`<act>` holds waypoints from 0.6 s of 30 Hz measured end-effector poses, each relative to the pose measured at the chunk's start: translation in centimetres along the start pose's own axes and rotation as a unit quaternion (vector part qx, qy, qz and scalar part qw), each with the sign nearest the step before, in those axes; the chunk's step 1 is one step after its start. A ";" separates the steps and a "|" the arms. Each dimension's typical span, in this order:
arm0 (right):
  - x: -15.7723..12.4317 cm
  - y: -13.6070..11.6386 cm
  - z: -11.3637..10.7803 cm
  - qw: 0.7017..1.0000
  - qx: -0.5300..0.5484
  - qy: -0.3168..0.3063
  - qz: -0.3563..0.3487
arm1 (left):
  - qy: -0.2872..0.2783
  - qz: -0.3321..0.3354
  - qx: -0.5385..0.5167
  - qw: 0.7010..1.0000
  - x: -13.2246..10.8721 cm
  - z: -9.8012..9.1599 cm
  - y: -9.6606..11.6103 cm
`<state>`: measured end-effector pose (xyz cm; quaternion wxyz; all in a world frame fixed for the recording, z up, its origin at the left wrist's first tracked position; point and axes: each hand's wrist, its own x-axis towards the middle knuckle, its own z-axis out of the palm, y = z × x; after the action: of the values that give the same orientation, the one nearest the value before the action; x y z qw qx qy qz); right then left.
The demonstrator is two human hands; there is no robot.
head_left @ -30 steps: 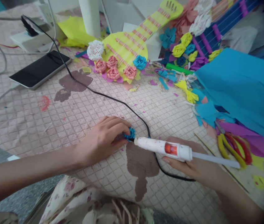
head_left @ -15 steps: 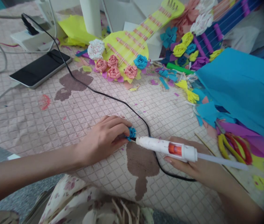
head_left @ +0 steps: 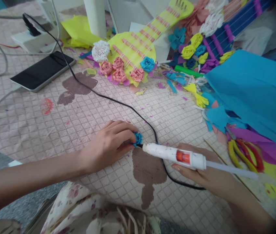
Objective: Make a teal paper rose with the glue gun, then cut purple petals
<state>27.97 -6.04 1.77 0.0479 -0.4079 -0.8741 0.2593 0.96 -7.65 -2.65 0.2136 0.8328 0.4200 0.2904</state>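
Note:
My left hand (head_left: 112, 143) pinches a small blue paper flower (head_left: 138, 138) down at the table, and part of the flower is hidden by the fingers. In my right hand (head_left: 201, 169) is a white hot glue gun (head_left: 163, 152) with an orange part in its side and a clear glue stick (head_left: 232, 169) poking out of the back. Its dark nozzle points left and meets the lower edge of the flower. Beyond the hands lies a yellow paper guitar (head_left: 134, 48) with pink, blue and white paper roses along its rounded end.
A black cord (head_left: 118, 102) winds across the patterned tablecloth (head_left: 98, 117). At the left lie a phone (head_left: 42, 71) and a white power strip (head_left: 30, 42). On the right are blue paper sheets (head_left: 255, 94), red-and-yellow pliers (head_left: 246, 154), a thin stick and paper scraps.
Almost nothing differs. Both hands, the flower and the glue gun stay in nearly the same place.

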 end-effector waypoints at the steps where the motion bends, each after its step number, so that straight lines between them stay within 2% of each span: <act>1: 0.0 0.0 0.0 1.000 0.002 0.002 0.000 | 0.000 0.000 0.002 1.000 0.0 0.0 0.0; 10: -1.3 1.6 0.2 0.999 -0.010 0.032 -0.005 | -0.006 0.000 0.008 1.000 -0.1 0.1 -0.1; 18: -1.6 2.2 -0.2 1.000 -0.002 0.024 0.014 | 0.001 -0.007 0.008 1.000 -0.1 0.0 0.1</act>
<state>30.62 -5.91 1.08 0.0644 -0.4261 -0.8675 0.2483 0.95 -7.74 -2.62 0.2086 0.8312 0.4282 0.2867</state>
